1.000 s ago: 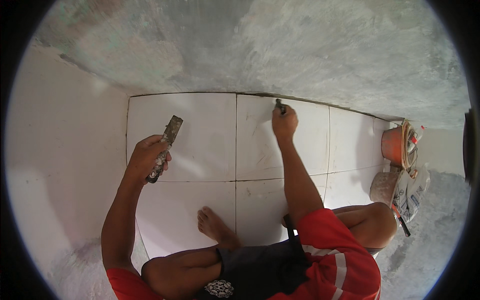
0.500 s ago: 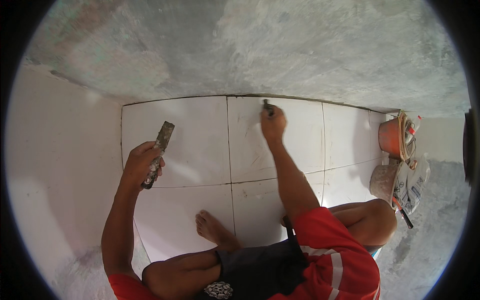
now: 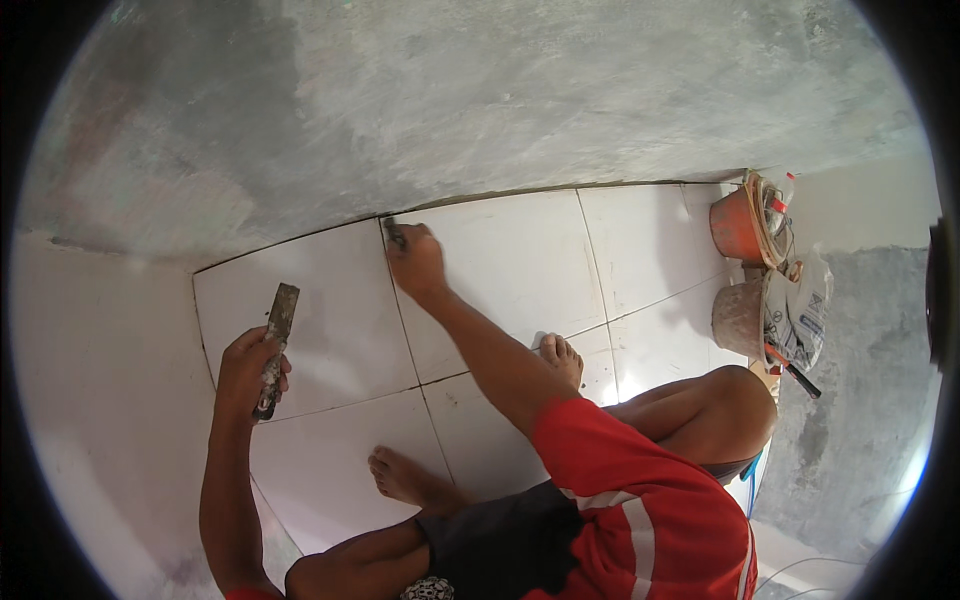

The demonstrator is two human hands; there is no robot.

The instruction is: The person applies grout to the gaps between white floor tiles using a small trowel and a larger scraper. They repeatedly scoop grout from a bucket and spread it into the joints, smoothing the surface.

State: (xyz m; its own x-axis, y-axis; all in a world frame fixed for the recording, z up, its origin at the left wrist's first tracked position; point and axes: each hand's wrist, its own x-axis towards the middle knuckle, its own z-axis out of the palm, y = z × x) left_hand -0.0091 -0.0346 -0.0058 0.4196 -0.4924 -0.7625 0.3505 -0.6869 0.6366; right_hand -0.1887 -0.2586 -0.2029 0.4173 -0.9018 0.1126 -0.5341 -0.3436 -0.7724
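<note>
My left hand (image 3: 247,372) is closed around a flat, narrow strip-like tool (image 3: 283,312) crusted with mortar, held above the white floor tiles (image 3: 510,265) at the left. Its upper end sticks up past my fingers and its darker lower end shows below them. Reaching to the far edge of the tiles, my right hand (image 3: 420,265) grips a small dark tool (image 3: 394,232), whose exact kind I cannot make out. That tool's tip is at the joint between two tiles, close to the foot of the grey wall (image 3: 520,90). My fingers hide most of it.
At the right stand an orange bucket (image 3: 733,228) and a mortar-stained bucket (image 3: 737,318). A plastic bag (image 3: 808,310) and a tool with an orange and black handle (image 3: 800,380) lie beside them. A pale wall (image 3: 100,370) bounds the left. My bare feet rest on the tiles.
My right hand has moved left along the wall edge to the tile joint, with the dark tool in it. The view has turned and shifted; my left hand still holds the strip-like tool.
</note>
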